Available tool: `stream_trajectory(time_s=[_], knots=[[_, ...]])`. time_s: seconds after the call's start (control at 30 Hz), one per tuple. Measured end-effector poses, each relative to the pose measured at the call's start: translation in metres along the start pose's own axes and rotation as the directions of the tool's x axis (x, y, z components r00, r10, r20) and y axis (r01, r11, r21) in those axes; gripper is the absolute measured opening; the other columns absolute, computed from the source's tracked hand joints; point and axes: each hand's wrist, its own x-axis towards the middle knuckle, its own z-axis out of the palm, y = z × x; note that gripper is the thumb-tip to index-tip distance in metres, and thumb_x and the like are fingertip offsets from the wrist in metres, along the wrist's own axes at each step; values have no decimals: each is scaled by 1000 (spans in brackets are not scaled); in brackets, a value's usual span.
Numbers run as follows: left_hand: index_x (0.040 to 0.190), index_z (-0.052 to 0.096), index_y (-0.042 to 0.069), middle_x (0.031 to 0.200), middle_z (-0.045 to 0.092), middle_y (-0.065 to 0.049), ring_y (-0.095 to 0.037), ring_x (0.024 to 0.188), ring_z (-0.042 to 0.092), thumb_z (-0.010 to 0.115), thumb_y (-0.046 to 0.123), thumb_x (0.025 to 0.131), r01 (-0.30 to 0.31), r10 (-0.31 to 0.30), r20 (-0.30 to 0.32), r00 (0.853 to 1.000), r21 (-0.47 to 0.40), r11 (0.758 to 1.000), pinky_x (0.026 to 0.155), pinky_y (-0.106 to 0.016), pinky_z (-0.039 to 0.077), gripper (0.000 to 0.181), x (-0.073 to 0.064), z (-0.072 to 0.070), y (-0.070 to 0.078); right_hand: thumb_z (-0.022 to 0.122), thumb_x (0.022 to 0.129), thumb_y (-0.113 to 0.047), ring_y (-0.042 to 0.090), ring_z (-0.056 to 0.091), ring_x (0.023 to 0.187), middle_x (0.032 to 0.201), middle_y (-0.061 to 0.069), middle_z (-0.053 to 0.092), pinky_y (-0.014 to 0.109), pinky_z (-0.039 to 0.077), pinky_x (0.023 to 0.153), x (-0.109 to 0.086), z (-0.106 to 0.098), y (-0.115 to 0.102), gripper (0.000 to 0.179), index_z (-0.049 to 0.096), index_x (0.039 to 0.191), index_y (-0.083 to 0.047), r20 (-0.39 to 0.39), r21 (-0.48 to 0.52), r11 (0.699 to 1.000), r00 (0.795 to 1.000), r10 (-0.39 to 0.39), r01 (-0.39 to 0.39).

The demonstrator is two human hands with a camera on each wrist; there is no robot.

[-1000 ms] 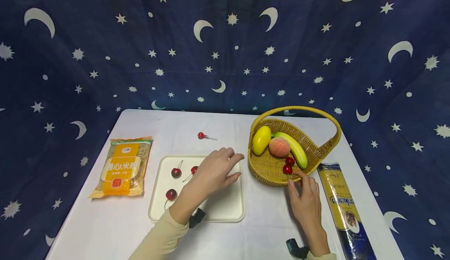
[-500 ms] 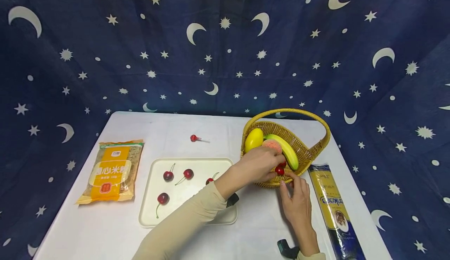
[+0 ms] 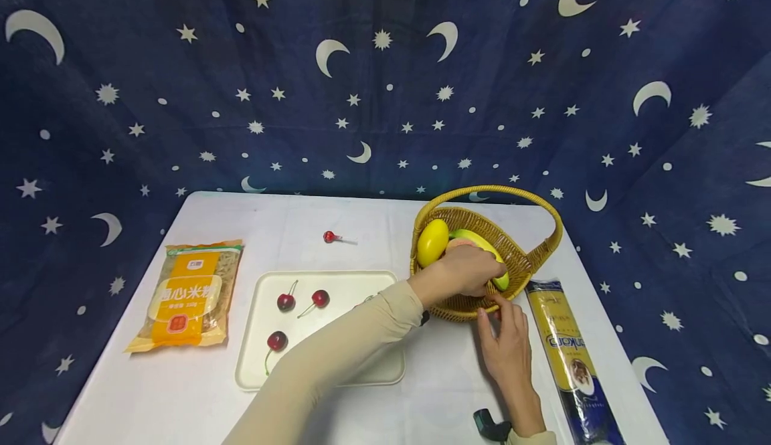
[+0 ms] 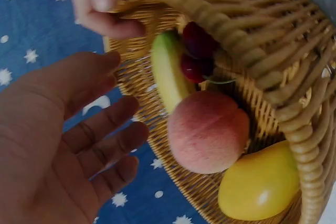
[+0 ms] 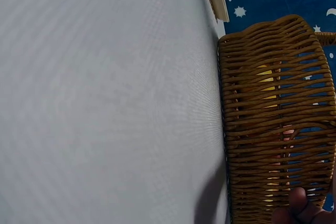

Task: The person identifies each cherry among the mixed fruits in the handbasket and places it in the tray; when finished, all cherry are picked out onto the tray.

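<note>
My left hand (image 3: 466, 272) reaches over the front of the wicker basket (image 3: 545, 249). The left wrist view shows its fingers spread and slightly bent, holding nothing. Inside lie a peach (image 4: 209, 132), a yellow mango-like fruit (image 4: 260, 184), a banana (image 4: 170, 74) and dark red cherries (image 4: 198, 41). In the head view my left hand hides those cherries and most of the peach. My right hand (image 3: 508, 344) grips the basket's front rim, thumb outside. Left of the basket, a cream tray (image 3: 394, 365) bears several stemmed cherries (image 3: 320, 298), one mostly hidden behind my left sleeve.
A bag of rice noodles (image 3: 187, 298) lies at the table's left. Behind the tray is a red lollipop (image 3: 329, 237). To the right of my right hand lies a long yellow and blue packet (image 3: 572, 358). The basket's tall handle (image 3: 490, 189) arches over its back.
My left hand has moved right, from above the tray to over the basket's front. My right hand keeps its place on the rim. The head view has shifted slightly.
</note>
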Motion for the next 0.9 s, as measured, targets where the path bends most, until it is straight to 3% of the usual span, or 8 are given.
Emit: stream_trajectory(time_s=[0.17,0.37,0.5,0.9], knots=[[135,69,29,118,74,12,-6,101,66,70,31,103,-18,17,111,994,9,1000,91,-26,55,32,18,9,3,65,105,-28,24,49,100,109,13,58,43,39,80,-3,-2,1,37,60,137,-10,6,4,1000,1000,14,-14],[122,72,30,123,74,12,-7,107,68,70,25,103,21,-33,181,983,66,998,94,-26,58,20,30,26,4,68,103,-26,22,50,99,106,13,60,41,39,78,0,-2,2,35,63,134,-11,-14,13,1000,1000,-26,26],[116,73,30,122,75,13,-5,105,69,70,24,102,39,-59,182,982,112,993,91,-26,60,15,32,34,4,68,103,-26,22,51,98,105,11,59,40,40,77,2,-2,0,35,64,134,-12,-5,14,999,999,-40,40],[120,74,30,124,76,11,-7,110,73,66,28,104,5,-29,145,989,162,987,92,-29,62,18,38,50,7,67,103,-27,23,50,99,108,14,59,41,40,79,2,-6,-2,35,63,134,-12,12,4,1000,1000,-20,20]])
